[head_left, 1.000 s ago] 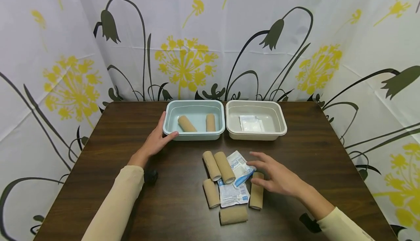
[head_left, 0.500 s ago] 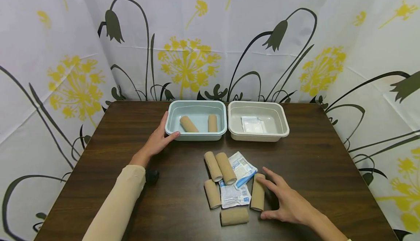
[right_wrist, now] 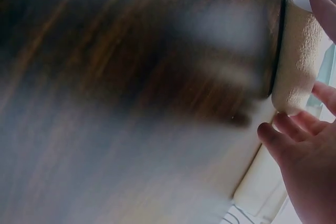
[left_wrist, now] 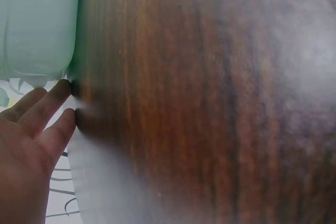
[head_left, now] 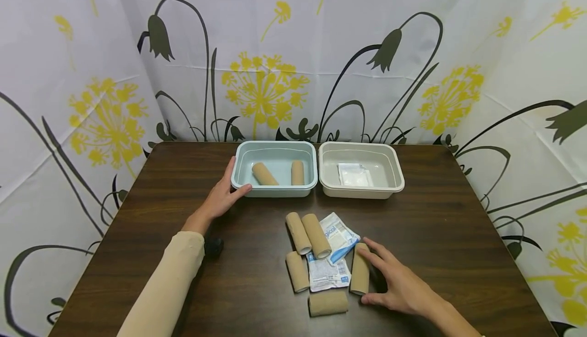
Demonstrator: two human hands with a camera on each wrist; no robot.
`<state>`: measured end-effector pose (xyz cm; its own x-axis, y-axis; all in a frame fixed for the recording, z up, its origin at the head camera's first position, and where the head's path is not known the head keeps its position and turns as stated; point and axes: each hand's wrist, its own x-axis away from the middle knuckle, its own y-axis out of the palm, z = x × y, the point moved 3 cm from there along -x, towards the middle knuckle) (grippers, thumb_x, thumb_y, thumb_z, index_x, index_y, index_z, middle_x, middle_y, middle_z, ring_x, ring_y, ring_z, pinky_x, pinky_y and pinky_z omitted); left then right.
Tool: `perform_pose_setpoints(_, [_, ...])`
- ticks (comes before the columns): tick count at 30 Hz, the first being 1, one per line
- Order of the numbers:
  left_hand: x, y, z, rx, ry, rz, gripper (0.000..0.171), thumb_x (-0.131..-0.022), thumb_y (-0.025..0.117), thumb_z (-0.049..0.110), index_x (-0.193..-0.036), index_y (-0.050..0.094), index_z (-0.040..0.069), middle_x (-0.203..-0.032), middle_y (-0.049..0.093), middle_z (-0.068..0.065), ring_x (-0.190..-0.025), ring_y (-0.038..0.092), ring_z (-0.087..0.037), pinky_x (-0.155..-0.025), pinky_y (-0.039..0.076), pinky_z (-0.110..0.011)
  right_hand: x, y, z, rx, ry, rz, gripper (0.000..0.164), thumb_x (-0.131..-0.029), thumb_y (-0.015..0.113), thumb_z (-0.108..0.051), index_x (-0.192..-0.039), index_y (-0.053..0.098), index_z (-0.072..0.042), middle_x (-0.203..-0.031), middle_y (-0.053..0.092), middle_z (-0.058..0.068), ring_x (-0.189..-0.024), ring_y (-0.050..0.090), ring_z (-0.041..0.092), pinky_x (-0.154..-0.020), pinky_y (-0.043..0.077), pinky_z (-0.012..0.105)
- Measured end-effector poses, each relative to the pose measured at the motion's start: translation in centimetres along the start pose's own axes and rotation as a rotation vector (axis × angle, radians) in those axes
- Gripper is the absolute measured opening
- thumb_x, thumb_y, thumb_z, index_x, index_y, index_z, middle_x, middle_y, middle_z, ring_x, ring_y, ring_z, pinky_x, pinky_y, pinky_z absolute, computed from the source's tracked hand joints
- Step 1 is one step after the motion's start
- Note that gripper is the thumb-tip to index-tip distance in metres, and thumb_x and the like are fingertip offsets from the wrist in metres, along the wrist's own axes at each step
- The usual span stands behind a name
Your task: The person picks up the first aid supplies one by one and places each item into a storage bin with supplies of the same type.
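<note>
My left hand point(head_left: 220, 197) rests against the left side of a pale blue plastic tub point(head_left: 277, 190), thumb at the front rim. In the left wrist view its straight fingers point(left_wrist: 52, 103) lie beside the tub wall. Two cardboard tubes lie inside that tub. My right hand point(head_left: 399, 283) spans a cardboard tube point(head_left: 359, 273) at the right of the pile, the index finger over its far end and the thumb right at its near end. The right wrist view has this tube point(right_wrist: 296, 56) between thumb and fingertips, the palm apart from it.
A cream tub point(head_left: 359, 192) holding white packets point(head_left: 355, 175) stands right of the blue one. Several more cardboard tubes point(head_left: 315, 236) lie around two white-and-blue printed packets point(head_left: 329, 276) on the dark wooden table point(head_left: 257, 276). A flowered curtain point(head_left: 293, 36) hangs behind.
My right hand has come down toward the near side and its thumb and fingers have closed in slightly around the right-hand tube. My left hand stays at the blue tub.
</note>
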<state>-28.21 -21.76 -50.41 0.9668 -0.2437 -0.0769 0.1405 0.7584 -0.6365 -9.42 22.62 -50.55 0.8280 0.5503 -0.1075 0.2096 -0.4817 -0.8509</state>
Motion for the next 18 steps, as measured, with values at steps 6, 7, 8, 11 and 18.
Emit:
perform_pose_setpoints(6, [0.01, -0.01, -0.08, -0.004, -0.002, -0.001, 0.095, -0.095, 0.060, 0.048, -0.157, -0.011, 0.032, -0.163, 0.009, -0.010, -0.143, 0.024, -0.039, -0.108, 0.023, -0.063, -0.04, 0.08, -0.16, 0.006, 0.024, -0.003, 0.094, -0.072, 0.085, -0.048, -0.150, 0.043, -0.018, -0.157, 0.029, 0.007, -0.135, 0.040, 0.026, -0.093, 0.047, 0.049])
perform_pose_setpoints(7, [0.01, -0.03, -0.07, -0.006, -0.004, -0.001, 0.095, -0.095, 0.060, 0.048, -0.157, -0.011, 0.032, -0.163, 0.009, -0.010, -0.143, 0.024, -0.039, -0.108, 0.023, -0.063, -0.03, 0.08, -0.17, 0.010, 0.025, 0.001, 0.094, -0.071, 0.086, -0.047, -0.149, 0.043, -0.018, -0.157, 0.030, 0.007, -0.134, 0.041, 0.026, -0.093, 0.047, 0.049])
perform_pose_setpoints(8, [0.02, -0.04, -0.06, -0.007, -0.005, 0.000, 0.095, -0.095, 0.059, 0.048, -0.157, -0.011, 0.032, -0.163, 0.009, -0.010, -0.143, 0.024, -0.039, -0.108, 0.024, -0.063, -0.04, 0.08, -0.17, 0.015, 0.026, 0.003, 0.093, -0.071, 0.086, -0.047, -0.149, 0.044, -0.018, -0.156, 0.030, 0.007, -0.134, 0.042, 0.025, -0.093, 0.047, 0.048])
perform_pose_setpoints(11, [0.03, -0.07, 0.05, -0.007, -0.003, -0.001, 0.095, -0.095, 0.059, 0.048, -0.157, -0.010, 0.032, -0.163, 0.009, -0.010, -0.143, 0.025, -0.039, -0.108, 0.024, -0.063, -0.03, 0.05, -0.17, 0.023, 0.025, 0.010, 0.094, -0.070, 0.088, -0.046, -0.148, 0.044, -0.018, -0.155, 0.032, 0.007, -0.132, 0.043, 0.023, -0.093, 0.048, 0.047])
perform_pose_setpoints(18, [0.10, -0.05, 0.07, -0.009, -0.010, -0.005, 0.094, -0.095, 0.059, 0.048, -0.157, -0.010, 0.033, -0.163, 0.009, -0.010, -0.142, 0.025, -0.040, -0.107, 0.024, -0.063, -0.07, -0.30, -0.23, 0.005, 0.043, 0.012, 0.095, -0.069, 0.089, -0.043, -0.148, 0.044, -0.018, -0.152, 0.035, 0.009, -0.128, 0.045, 0.023, -0.092, 0.048, 0.048])
